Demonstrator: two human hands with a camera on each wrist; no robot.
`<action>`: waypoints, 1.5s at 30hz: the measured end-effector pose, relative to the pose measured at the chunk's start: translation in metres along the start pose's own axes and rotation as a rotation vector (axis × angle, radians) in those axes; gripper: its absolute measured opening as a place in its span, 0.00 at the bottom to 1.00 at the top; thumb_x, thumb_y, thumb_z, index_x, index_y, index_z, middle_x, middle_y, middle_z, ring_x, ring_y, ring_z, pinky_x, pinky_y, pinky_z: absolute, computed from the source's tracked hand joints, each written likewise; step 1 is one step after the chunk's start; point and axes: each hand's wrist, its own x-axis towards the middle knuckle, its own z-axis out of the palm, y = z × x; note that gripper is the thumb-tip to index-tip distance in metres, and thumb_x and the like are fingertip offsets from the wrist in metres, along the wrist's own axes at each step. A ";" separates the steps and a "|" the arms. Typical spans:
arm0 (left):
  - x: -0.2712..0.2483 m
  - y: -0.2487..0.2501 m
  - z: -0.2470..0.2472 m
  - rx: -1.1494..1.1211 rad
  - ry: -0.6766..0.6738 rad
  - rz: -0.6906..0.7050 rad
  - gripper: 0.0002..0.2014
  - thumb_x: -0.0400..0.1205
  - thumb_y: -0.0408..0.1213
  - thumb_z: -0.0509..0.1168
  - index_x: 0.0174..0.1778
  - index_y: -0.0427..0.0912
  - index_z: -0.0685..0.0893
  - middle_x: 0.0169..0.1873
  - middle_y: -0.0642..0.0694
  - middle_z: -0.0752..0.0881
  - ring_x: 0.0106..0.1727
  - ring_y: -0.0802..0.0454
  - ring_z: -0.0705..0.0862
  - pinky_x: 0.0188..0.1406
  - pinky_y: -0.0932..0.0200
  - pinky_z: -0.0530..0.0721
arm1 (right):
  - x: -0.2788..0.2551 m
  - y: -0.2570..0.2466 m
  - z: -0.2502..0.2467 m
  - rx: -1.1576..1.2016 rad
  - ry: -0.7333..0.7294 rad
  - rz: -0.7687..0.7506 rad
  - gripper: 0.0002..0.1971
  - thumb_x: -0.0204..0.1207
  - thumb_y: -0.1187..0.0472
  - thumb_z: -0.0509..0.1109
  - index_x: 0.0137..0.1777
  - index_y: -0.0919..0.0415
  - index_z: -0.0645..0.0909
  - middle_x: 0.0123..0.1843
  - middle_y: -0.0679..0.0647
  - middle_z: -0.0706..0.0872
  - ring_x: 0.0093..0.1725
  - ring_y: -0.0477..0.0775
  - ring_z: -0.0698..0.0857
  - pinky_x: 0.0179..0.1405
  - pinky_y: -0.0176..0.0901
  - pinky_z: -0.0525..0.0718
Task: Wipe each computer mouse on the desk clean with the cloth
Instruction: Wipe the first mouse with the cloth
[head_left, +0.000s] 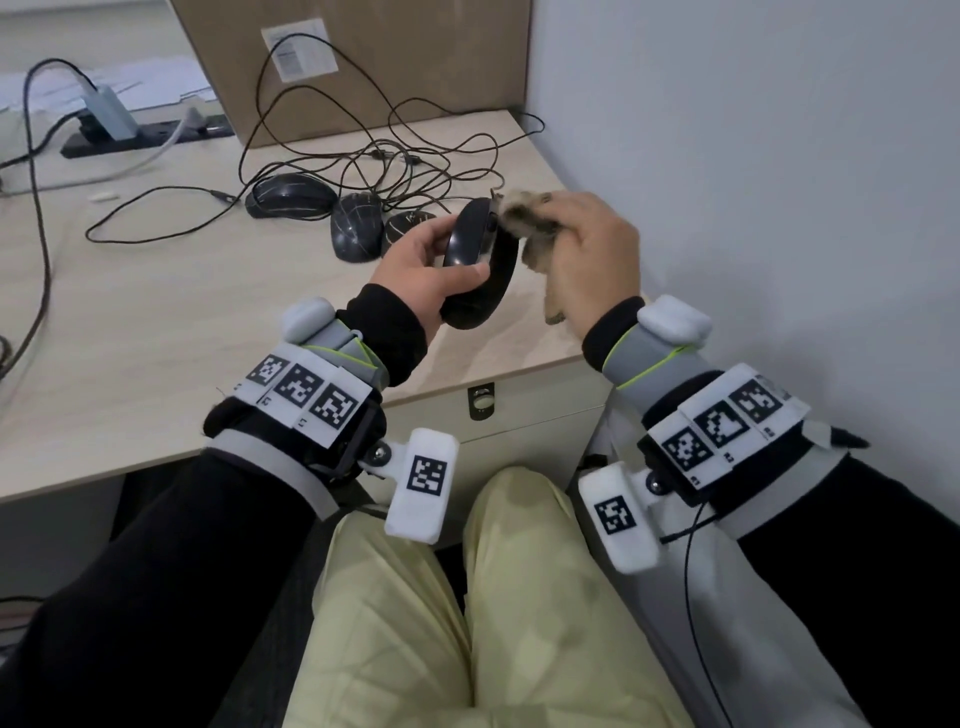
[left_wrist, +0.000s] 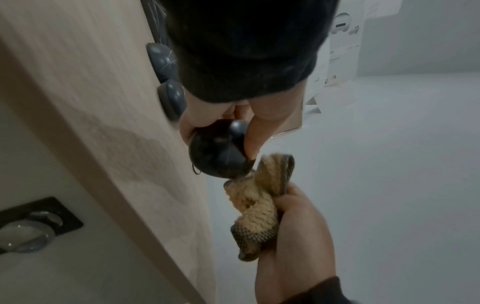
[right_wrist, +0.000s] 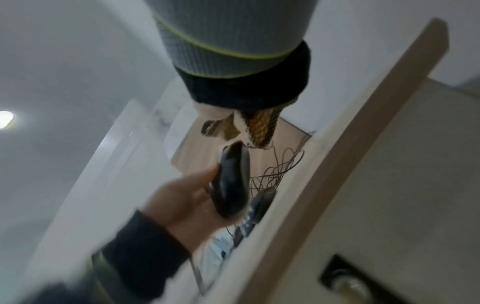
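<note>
Above the desk's near right corner, the left hand grips a black computer mouse, held on edge clear of the surface, thumb on its lower flank. The right hand clutches a bunched tan cloth, pressed against the mouse's front end. Three more black mice lie just behind, amid tangled cables, before a cardboard box.
</note>
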 end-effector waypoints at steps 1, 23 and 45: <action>-0.001 -0.001 -0.001 0.014 -0.004 -0.006 0.29 0.70 0.18 0.68 0.68 0.33 0.75 0.51 0.41 0.83 0.54 0.44 0.82 0.59 0.45 0.82 | 0.006 0.000 -0.004 0.036 0.087 0.100 0.25 0.63 0.67 0.52 0.51 0.59 0.87 0.51 0.57 0.88 0.52 0.63 0.85 0.55 0.54 0.84; -0.004 0.055 -0.040 -0.082 -0.220 0.096 0.18 0.72 0.22 0.61 0.57 0.39 0.80 0.43 0.46 0.88 0.45 0.49 0.87 0.47 0.49 0.86 | 0.018 -0.025 -0.011 0.407 -0.633 0.331 0.12 0.83 0.51 0.59 0.50 0.56 0.81 0.43 0.53 0.87 0.35 0.46 0.86 0.35 0.37 0.84; -0.019 0.023 -0.036 -0.185 0.063 -0.066 0.14 0.82 0.22 0.56 0.58 0.40 0.78 0.45 0.44 0.83 0.40 0.50 0.84 0.39 0.55 0.82 | 0.036 -0.026 -0.023 0.729 0.038 0.553 0.21 0.82 0.57 0.59 0.29 0.58 0.82 0.31 0.50 0.86 0.33 0.55 0.80 0.43 0.54 0.86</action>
